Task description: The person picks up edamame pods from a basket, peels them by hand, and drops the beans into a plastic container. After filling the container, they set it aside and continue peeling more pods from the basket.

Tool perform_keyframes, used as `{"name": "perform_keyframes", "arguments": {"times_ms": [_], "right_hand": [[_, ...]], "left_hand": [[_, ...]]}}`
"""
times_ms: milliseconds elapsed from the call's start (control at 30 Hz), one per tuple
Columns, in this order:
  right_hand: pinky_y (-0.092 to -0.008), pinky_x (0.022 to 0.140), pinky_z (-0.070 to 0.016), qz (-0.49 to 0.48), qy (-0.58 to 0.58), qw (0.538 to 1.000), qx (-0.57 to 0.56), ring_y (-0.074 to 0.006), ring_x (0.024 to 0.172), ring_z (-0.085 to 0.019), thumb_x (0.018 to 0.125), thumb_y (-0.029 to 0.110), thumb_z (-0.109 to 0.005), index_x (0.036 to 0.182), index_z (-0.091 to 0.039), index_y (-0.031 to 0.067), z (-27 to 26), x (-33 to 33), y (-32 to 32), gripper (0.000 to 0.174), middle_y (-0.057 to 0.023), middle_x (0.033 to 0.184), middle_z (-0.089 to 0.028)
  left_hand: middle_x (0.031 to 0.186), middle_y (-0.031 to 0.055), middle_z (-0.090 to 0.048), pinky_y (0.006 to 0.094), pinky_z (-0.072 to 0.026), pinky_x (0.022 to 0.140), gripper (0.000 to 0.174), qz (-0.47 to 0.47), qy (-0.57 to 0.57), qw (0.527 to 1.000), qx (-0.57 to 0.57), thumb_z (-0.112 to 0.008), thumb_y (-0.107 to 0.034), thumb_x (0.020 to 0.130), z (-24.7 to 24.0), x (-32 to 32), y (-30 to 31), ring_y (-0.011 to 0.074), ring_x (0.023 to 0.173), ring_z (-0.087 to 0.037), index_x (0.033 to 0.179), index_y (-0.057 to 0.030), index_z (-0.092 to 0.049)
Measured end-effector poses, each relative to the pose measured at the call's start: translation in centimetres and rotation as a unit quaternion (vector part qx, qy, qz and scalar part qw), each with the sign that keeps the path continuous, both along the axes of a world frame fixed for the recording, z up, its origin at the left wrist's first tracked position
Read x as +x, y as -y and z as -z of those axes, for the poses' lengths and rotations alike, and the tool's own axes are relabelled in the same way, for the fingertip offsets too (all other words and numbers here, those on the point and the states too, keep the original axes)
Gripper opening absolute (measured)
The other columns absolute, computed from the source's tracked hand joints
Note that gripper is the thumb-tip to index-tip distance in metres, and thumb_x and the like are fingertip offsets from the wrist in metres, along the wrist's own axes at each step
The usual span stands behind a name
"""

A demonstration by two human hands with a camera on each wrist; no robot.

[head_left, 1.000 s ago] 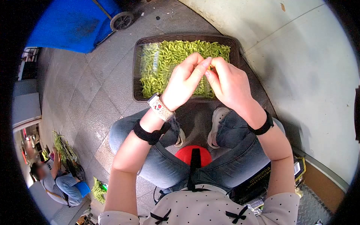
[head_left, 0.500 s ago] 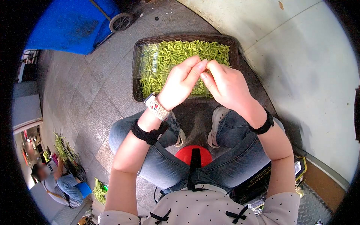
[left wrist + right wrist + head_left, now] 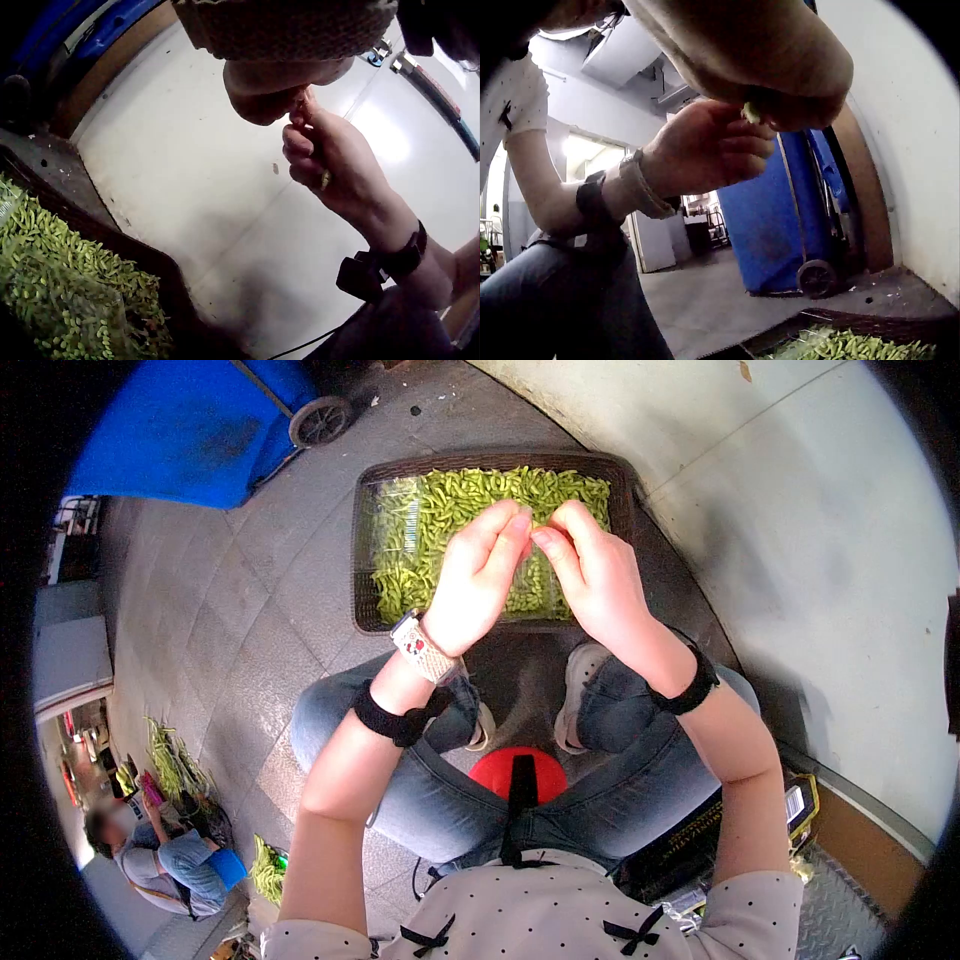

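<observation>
My left hand (image 3: 474,568) and right hand (image 3: 602,577) are raised over a dark woven basket (image 3: 366,588) of green bean pods (image 3: 470,488), fingertips almost touching. In the right wrist view, a small green pod (image 3: 751,113) shows between the left hand (image 3: 705,146) and the right hand (image 3: 769,67); the thumb and fingers of both pinch at it. Below the right hand's curled fingers in the left wrist view, a pod tip (image 3: 325,178) sticks out. Clear plastic packaging with loose beans lies in the basket, partly behind the hands.
A blue wheeled cart (image 3: 180,445) stands at the upper left, and a pale wall (image 3: 800,550) rises on the right. Lower left, a seated person (image 3: 175,860) is beside leafy stalks (image 3: 172,760). A red round object (image 3: 490,768) is between my knees.
Both hands have shifted slightly left, and a narrow gap now shows between their fingertips. The seated person at the lower left has moved their arms a little.
</observation>
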State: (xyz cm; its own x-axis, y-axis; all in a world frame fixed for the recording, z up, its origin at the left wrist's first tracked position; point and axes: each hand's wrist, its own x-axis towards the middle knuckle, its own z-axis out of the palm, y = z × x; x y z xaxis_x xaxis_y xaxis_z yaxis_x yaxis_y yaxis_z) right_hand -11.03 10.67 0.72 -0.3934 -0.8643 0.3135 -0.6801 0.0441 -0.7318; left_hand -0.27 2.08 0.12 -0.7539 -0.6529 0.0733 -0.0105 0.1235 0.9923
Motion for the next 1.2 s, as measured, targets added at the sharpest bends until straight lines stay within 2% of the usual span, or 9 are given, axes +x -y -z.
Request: {"name": "perform_keyframes", "arguments": {"times_ms": [100, 300, 433, 533, 633, 700, 833, 1100, 1200], "right_hand": [[-0.0397, 0.045, -0.0396, -0.004, -0.087, 0.996, -0.010, -0.0311, 0.052, -0.052, 0.084, 0.021, -0.047, 0.073, -0.042, 0.0054, 0.1, 0.0, 0.2, 0.020, -0.0131, 0.056, -0.049], [-0.0389, 0.046, -0.0407, -0.051, -0.104, 0.993, 0.018, -0.0305, 0.056, -0.054, 0.084, 0.020, -0.047, 0.076, -0.041, 0.0044, 0.0, 0.1, -0.4, 0.019, -0.0129, 0.061, -0.052], [-0.0381, 0.047, -0.0417, -0.084, -0.133, 0.987, 0.001, -0.0295, 0.057, -0.055, 0.083, 0.020, -0.047, 0.077, -0.041, 0.0048, -0.8, -0.3, -0.4, 0.017, -0.0124, 0.062, -0.052], [-0.0359, 0.046, -0.0428, -0.097, -0.201, 0.975, 0.004, -0.0266, 0.057, -0.056, 0.082, 0.021, -0.049, 0.076, -0.042, 0.0059, -0.9, -1.0, -0.2, 0.017, -0.0106, 0.062, -0.053], [-0.0329, 0.045, -0.0438, -0.104, -0.269, 0.958, 0.013, -0.0231, 0.056, -0.057, 0.081, 0.023, -0.051, 0.076, -0.042, 0.0071, -0.8, -1.7, -0.3, 0.018, -0.0085, 0.062, -0.054], [-0.0312, 0.045, -0.0444, -0.105, -0.299, 0.948, 0.013, -0.0211, 0.056, -0.057, 0.080, 0.024, -0.052, 0.076, -0.042, 0.0078, -1.0, -1.8, -0.5, 0.019, -0.0071, 0.062, -0.054], [-0.0299, 0.046, -0.0453, -0.116, -0.309, 0.944, 0.017, -0.0198, 0.058, -0.058, 0.080, 0.023, -0.051, 0.075, -0.043, 0.0082, -1.4, -2.2, -0.7, 0.018, -0.0057, 0.063, -0.054], [-0.0304, 0.049, -0.0466, -0.138, -0.317, 0.938, 0.037, -0.0190, 0.062, -0.058, 0.079, 0.019, -0.049, 0.076, -0.042, 0.0077, -1.5, -2.6, -0.8, 0.014, -0.0056, 0.065, -0.053], [-0.0328, 0.050, -0.0466, -0.129, -0.286, 0.948, 0.050, -0.0227, 0.061, -0.057, 0.080, 0.020, -0.049, 0.077, -0.042, 0.0068, -1.5, -2.5, -0.9, 0.015, -0.0077, 0.064, -0.053]], "left_hand": [[0.056, 0.0036, -0.040, 0.0261, -0.0339, 0.048, 0.018, -0.009, -0.013, 1.000, 0.021, -0.042, -0.014, 0.087, 0.2, -0.2, 0.0, 0.0101, 0.052, -0.037, 0.074, -0.0014, -0.045], [0.056, 0.0067, -0.040, 0.0281, -0.0343, 0.047, 0.017, -0.021, 0.026, 0.994, -0.107, -0.043, -0.013, 0.086, 0.0, 0.1, -0.3, 0.0134, 0.050, -0.039, 0.075, -0.0002, -0.045], [0.058, 0.0062, -0.042, 0.0282, -0.0354, 0.050, 0.018, 0.002, -0.023, 1.000, 0.019, -0.044, -0.015, 0.086, -0.2, 0.2, -0.1, 0.0139, 0.054, -0.042, 0.076, -0.0004, -0.046], [0.060, 0.0060, -0.043, 0.0278, -0.0358, 0.051, 0.019, 0.063, -0.008, 0.998, 0.002, -0.043, -0.017, 0.086, -0.4, 0.6, 0.5, 0.0130, 0.056, -0.043, 0.077, -0.0006, -0.046], [0.061, 0.0076, -0.043, 0.0290, -0.0362, 0.052, 0.020, 0.082, 0.052, 0.994, -0.040, -0.041, -0.018, 0.087, -0.4, 0.7, 0.7, 0.0154, 0.056, -0.043, 0.077, -0.0010, -0.045], [0.061, 0.0100, -0.044, 0.0310, -0.0368, 0.053, 0.019, 0.077, 0.043, 0.995, -0.044, -0.041, -0.017, 0.086, -0.1, 0.7, 0.6, 0.0196, 0.056, -0.045, 0.077, -0.0011, -0.045], [0.063, 0.0149, -0.046, 0.0349, -0.0378, 0.056, 0.017, 0.089, 0.067, 0.989, -0.098, -0.040, -0.016, 0.084, -0.8, 0.7, 0.5, 0.0286, 0.058, -0.047, 0.077, -0.0011, -0.044], [0.067, 0.0181, -0.047, 0.0375, -0.0387, 0.057, 0.015, 0.116, 0.071, 0.980, -0.146, -0.039, -0.015, 0.084, -1.1, 0.9, 0.4, 0.0324, 0.063, -0.049, 0.082, -0.0004, -0.042], [0.067, 0.0186, -0.047, 0.0386, -0.0393, 0.057, 0.014, 0.108, 0.065, 0.980, -0.157, -0.040, -0.014, 0.083, -0.8, 0.8, 0.3, 0.0336, 0.064, -0.050, 0.083, -0.0006, -0.042]]}}
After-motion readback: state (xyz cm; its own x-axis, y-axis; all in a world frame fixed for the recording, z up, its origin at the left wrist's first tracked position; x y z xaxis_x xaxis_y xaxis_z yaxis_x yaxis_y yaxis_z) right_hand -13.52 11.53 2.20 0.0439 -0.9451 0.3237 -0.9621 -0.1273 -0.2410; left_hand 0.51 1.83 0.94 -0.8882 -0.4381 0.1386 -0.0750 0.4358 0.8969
